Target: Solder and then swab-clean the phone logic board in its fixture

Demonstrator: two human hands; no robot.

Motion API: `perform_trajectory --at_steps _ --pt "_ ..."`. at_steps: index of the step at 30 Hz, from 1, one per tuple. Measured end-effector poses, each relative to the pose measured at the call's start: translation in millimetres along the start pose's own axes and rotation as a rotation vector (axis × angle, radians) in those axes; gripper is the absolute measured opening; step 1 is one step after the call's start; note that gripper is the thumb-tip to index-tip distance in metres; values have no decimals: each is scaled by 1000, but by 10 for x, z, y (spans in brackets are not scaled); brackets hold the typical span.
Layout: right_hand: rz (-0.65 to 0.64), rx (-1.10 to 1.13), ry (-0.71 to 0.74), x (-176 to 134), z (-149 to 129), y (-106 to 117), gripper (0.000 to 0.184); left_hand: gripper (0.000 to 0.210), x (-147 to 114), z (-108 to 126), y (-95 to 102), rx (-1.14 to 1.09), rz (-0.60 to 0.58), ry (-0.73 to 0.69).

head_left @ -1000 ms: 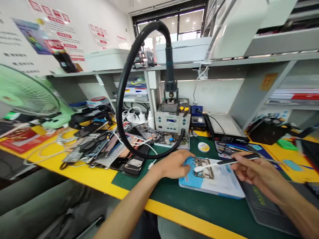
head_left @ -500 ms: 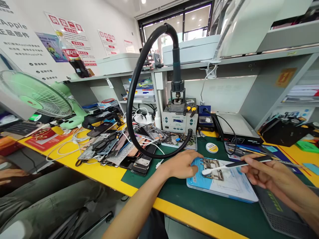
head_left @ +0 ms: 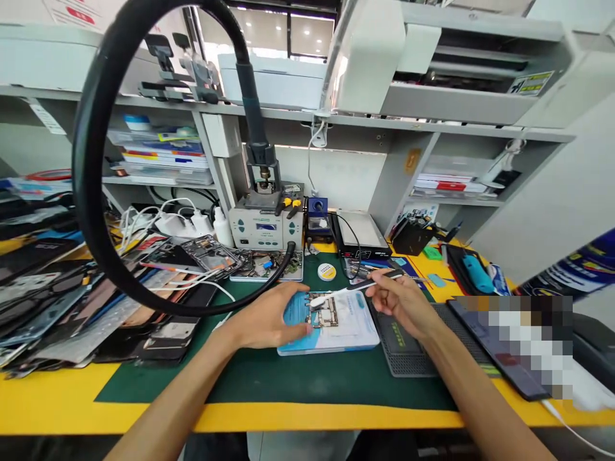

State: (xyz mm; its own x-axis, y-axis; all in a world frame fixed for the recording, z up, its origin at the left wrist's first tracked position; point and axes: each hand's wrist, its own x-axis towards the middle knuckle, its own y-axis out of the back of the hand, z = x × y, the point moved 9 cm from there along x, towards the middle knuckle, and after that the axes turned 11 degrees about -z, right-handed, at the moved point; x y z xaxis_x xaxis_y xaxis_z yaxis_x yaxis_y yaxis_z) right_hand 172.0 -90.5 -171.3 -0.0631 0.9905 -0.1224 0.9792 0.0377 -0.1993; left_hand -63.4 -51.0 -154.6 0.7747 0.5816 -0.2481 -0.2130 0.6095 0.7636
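My right hand [head_left: 396, 299] grips the black handle of a slim brush [head_left: 346, 289], toothbrush-like, with a white neck. Its white head lies over the left part of a phone circuit board [head_left: 329, 314]. The board rests flat on a blue-and-white box or pack [head_left: 358, 330]. At the board's left side is my left hand [head_left: 266, 317], its thumb and forefinger spread to the near and far corners, holding it. The left hand's other fingers are mostly hidden behind it.
Phone parts [head_left: 158, 326] pile up on the left. A hot-air station [head_left: 266, 227] with a looping black hose [head_left: 91, 192] stands behind. Nearby are a round tin [head_left: 327, 272], a perforated dark mat [head_left: 408, 358] and a tablet-like slab [head_left: 500, 358] on the right.
The view has turned right and tilted down. My left thumb has stretched out to the board's near corner. The brush still lies across the board in my right hand.
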Motion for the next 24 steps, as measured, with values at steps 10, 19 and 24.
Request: perform_trajectory --at_steps 10,19,24 --pt "-35 -36 -23 -5 5 -50 41 70 37 5 -26 3 31 4" --pt "-22 -41 -26 24 34 -15 38 72 38 -17 -25 -20 28 -10" --pt "7 -16 22 19 3 -8 41 72 34 -19 -23 -21 38 -26"
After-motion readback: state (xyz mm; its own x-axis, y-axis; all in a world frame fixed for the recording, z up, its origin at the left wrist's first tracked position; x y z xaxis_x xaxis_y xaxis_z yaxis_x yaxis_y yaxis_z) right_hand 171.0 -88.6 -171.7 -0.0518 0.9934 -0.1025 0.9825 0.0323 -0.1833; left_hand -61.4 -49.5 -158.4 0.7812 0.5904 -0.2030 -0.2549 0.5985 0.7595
